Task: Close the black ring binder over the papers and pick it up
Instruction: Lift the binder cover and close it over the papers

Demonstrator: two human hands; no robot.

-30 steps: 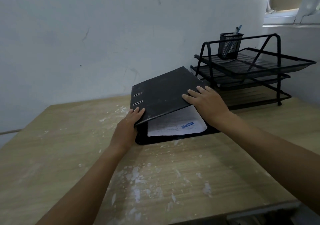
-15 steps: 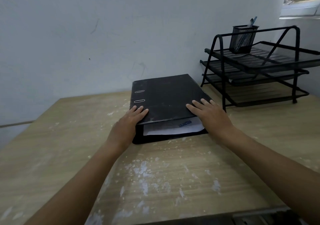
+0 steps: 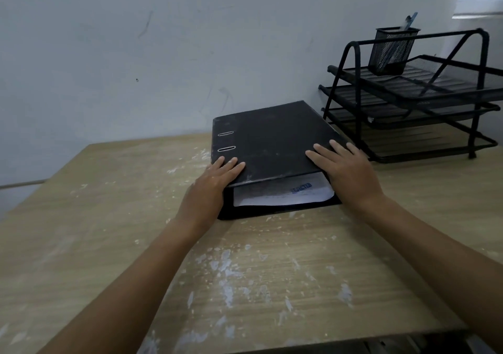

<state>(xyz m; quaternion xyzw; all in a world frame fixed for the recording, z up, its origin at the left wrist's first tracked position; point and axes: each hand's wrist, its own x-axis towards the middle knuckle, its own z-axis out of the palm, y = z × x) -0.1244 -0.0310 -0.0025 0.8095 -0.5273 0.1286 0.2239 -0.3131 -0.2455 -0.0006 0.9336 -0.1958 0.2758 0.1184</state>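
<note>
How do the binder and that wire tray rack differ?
The binder lies flat on the table with solid covers and white papers inside; the rack stands upright in stacked open mesh tiers. Both hands, the left hand and right hand, rest on the binder; nothing touches the rack, which carries a pen cup. Both are black.

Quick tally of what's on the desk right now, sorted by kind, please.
Ring binder: 1
Paper stack inside it: 1
Three-tier mesh tray rack: 1
Mesh pen holder on the top tray: 1
Hands on the binder cover: 2, left, right
Total: 6
</note>
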